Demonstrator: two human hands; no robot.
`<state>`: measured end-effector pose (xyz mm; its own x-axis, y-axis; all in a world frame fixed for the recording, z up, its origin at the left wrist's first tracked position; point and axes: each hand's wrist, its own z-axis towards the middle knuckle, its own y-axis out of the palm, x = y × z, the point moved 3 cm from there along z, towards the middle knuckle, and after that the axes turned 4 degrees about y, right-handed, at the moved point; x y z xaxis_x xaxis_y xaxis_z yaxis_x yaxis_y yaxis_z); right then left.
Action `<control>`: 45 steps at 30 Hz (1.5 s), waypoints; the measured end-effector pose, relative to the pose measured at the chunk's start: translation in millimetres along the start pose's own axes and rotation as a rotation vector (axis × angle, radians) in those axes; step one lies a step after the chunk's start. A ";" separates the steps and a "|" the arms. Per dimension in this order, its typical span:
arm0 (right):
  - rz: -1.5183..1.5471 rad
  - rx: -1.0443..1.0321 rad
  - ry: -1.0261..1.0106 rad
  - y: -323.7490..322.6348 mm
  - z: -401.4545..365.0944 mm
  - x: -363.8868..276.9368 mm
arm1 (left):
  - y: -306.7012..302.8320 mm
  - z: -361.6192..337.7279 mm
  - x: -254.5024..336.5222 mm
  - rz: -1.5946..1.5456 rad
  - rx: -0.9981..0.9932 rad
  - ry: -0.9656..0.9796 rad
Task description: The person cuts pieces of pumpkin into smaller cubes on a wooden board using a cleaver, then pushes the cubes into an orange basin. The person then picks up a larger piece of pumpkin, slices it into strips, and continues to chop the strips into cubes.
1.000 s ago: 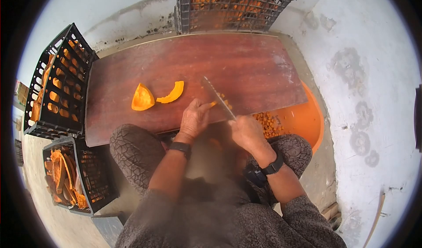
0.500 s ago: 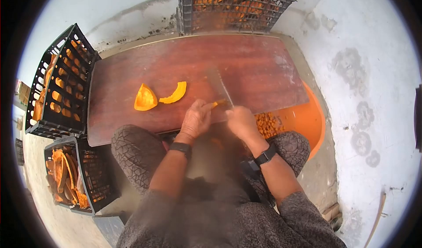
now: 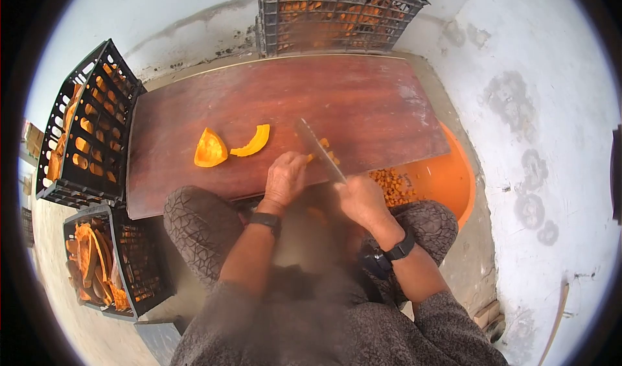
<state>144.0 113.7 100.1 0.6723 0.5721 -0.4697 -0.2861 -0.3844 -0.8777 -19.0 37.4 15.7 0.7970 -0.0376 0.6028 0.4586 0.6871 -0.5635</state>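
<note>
Pumpkin strip (image 3: 313, 157): only a short orange stub shows, poking out from under the left fingertips, near the front edge of the surface (image 3: 291, 94) and right against the blade. Flesh is bright orange. Can't tell skin or thickness, as most of it is covered.

Left hand (image 3: 285, 178): grip curled down over the strip, pinning it to the wood.
Right hand (image 3: 363, 200): grip closed fully round the handle of the knife (image 3: 321, 151). The blade runs diagonally, tip pointing up-left, edge at the stub.

A few small cut bits (image 3: 329, 149) lie just right of the blade. Wedge (image 3: 209, 149) and curved slice (image 3: 253, 140) sit side by side, left of the hands and well apart from the cutting. Orange basin (image 3: 447, 178) sits under the surface's right corner with diced cubes (image 3: 389, 183) in it.

Vs 0.5 s ago:
- right hand has pulled back down-right, away from the left hand
- blade then stood steeper, now it lies more slanted
- cut bits now show beside the blade
- left hand, wedge and slice roughly unchanged
</note>
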 end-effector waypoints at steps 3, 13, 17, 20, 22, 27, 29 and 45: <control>-0.027 -0.093 0.050 -3.5 -1.9 -4.0 | 0.5 -1.3 -1.0 0.082 0.024 0.081; -0.106 -0.098 0.078 0.9 -5.5 -8.9 | 2.0 -0.2 0.7 0.161 -0.003 0.058; -0.111 -0.050 -0.050 19.0 5.0 -5.6 | 6.3 -2.1 -5.7 0.088 0.012 0.107; -0.125 -0.040 -0.035 20.4 15.7 -12.8 | 5.1 -1.8 -4.6 0.040 0.015 0.084; -0.124 -0.045 0.001 20.4 21.1 -16.7 | 2.6 -1.0 -2.1 0.047 0.009 0.082; -0.093 -0.057 0.024 26.6 31.0 -6.5 | 3.6 -4.0 -5.7 0.085 -0.046 0.017; -0.057 -0.033 0.045 25.4 33.9 -0.8 | 5.2 -3.4 -6.9 0.012 0.013 0.075; -0.037 -0.025 0.066 26.8 49.7 -23.4 | 2.9 -6.3 -9.7 0.045 -0.059 0.008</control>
<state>86.6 126.1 82.8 0.7256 0.5377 -0.4295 -0.2442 -0.3824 -0.8912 -23.0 35.2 4.6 0.8203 -0.0131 0.5718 0.4442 0.6443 -0.6225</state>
